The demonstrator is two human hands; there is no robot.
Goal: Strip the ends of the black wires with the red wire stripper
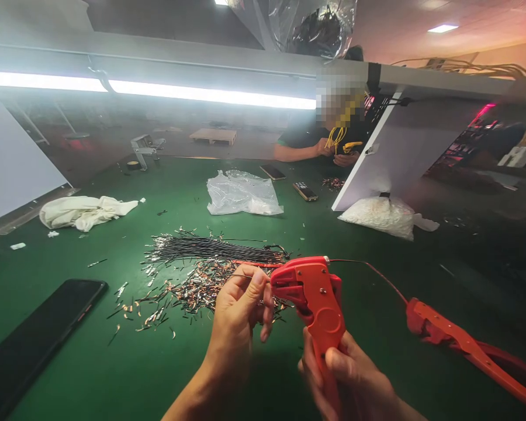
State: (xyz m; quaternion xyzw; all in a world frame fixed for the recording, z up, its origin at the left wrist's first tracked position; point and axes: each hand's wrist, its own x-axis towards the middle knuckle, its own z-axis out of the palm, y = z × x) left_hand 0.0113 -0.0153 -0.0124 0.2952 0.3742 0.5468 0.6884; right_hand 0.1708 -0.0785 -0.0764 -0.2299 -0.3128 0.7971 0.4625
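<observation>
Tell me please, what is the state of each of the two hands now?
Left hand: closed, pinching a thin, dark wire.
Right hand: closed around a red plastic, pistol-shaped wire stripper.

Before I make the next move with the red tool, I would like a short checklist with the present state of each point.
1. Right hand closed around the red tool: ok.
2. Left hand pinching a thin wire close to the tool's jaws: ok.
3. Wire seated well between the jaws: cannot tell, hidden.
4. Green table free of clippings: not ok, they lie scattered beside and behind the left hand.
5. Second red tool apart from both hands: ok, at the right.
</observation>
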